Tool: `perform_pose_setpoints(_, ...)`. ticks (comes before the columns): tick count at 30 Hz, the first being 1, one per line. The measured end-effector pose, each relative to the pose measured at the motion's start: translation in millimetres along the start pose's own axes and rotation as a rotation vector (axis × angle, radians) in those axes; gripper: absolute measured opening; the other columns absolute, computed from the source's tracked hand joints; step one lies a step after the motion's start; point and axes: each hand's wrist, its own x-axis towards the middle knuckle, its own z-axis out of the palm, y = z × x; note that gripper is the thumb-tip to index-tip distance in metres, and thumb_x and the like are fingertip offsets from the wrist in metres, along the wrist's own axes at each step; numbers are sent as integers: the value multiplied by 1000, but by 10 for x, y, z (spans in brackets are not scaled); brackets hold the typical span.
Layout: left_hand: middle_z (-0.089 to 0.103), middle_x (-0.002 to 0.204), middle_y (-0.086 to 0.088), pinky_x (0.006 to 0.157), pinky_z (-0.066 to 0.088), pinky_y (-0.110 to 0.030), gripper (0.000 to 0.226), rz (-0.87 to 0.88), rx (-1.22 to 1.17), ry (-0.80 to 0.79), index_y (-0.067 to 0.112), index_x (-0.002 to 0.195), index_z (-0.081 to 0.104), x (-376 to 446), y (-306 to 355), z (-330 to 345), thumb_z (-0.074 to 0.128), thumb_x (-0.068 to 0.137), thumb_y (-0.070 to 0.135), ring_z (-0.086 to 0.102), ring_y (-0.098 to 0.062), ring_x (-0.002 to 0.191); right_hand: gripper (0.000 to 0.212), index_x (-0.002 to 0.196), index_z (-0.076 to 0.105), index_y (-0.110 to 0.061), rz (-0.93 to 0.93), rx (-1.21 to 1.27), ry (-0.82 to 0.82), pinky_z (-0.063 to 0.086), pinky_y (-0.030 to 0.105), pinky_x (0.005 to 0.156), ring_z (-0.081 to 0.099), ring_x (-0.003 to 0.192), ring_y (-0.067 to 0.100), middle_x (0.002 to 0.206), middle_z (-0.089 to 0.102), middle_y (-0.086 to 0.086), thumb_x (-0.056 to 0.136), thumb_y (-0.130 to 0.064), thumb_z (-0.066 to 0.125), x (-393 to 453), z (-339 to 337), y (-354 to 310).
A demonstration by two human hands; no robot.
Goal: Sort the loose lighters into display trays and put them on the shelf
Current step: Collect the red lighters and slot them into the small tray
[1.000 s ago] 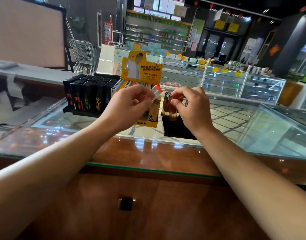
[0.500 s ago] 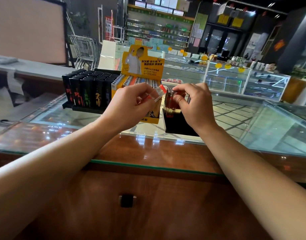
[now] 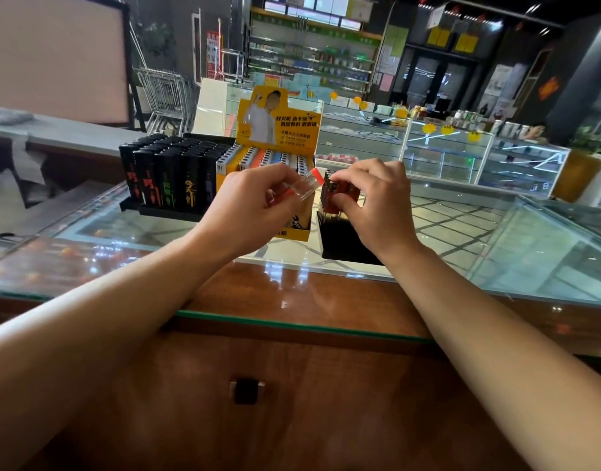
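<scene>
My left hand (image 3: 255, 209) holds a clear lighter with a red end (image 3: 307, 185) above the counter, its tip pointing right. Beside it my right hand (image 3: 374, 205) pinches a red-brown lighter (image 3: 338, 198) that stands among others in a black display tray (image 3: 343, 239). Behind my left hand stands a yellow display box (image 3: 278, 130) with rows of coloured lighters. A black tray (image 3: 170, 178) full of black lighters sits to its left.
All trays rest on a glass counter top (image 3: 496, 253) with a wooden front edge (image 3: 292, 294). Glass display cases (image 3: 445, 154) and shop shelves fill the background. A wire trolley (image 3: 163, 93) stands at the back left.
Both hands have stayed nearly in place. My right hand has settled lower onto the lighters in the black tray; the view has shifted slightly.
</scene>
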Motion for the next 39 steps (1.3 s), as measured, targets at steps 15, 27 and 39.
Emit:
perform_pose_setpoints(15, 66, 78, 18, 64, 47, -4, 23, -6, -34, -10, 24, 92, 65, -38, 12, 0, 79, 79, 12, 63, 11, 69, 24, 106, 71, -14, -51, 229, 147, 38, 13, 76, 50, 89, 12, 92, 68, -3, 84, -17, 62, -108, -285, -249)
perform_pose_setpoints(27, 70, 78, 21, 67, 51, -12, 29, 18, -92, 89, 31, 84, 63, -41, -11, -26, 80, 76, 9, 67, 3, 75, 8, 94, 70, -15, 33, 354, 19, 49, 13, 66, 61, 69, 3, 79, 66, -9, 86, -19, 70, -170, -277, -283)
perform_pose_setpoints(39, 76, 92, 0, 75, 62, -44, 28, 20, -239, -17, 28, 102, 70, -38, -73, -3, 75, 84, 8, 74, -14, 82, 15, 88, 69, -18, -34, 370, -123, 43, 6, 64, 59, 67, -2, 76, 63, -13, 83, -31, 74, -214, -302, -330)
